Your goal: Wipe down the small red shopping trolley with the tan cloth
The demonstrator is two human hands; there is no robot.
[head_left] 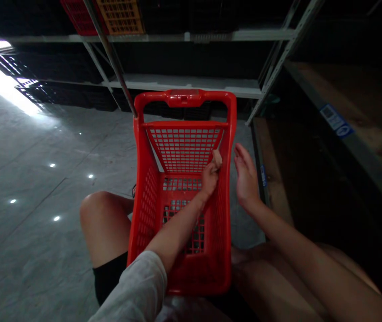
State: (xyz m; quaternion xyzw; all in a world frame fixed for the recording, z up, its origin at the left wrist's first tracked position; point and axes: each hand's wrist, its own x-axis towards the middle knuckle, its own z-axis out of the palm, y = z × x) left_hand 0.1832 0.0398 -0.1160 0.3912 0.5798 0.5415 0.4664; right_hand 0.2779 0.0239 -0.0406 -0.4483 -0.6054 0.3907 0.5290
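A red plastic shopping cart basket [182,286] with grid walls stands between my knees, its handle at the far end. My left hand [209,180] reaches inside it, closed on a small beige cloth [216,158] near the inner face of the right wall. Whether the cloth touches that wall is hard to tell. Outside the same wall, my right hand [246,176] is held up with its fingers stretched out together and holds nothing. The dim light hides the finer detail of the cloth.
Metal shelving [191,85] runs behind the cart, with a yellow crate [121,17] and a red crate [78,15] on an upper shelf. A low wooden-decked rack [361,85] with blue labels stands close on the right. Grey floor [26,165] stretches left.
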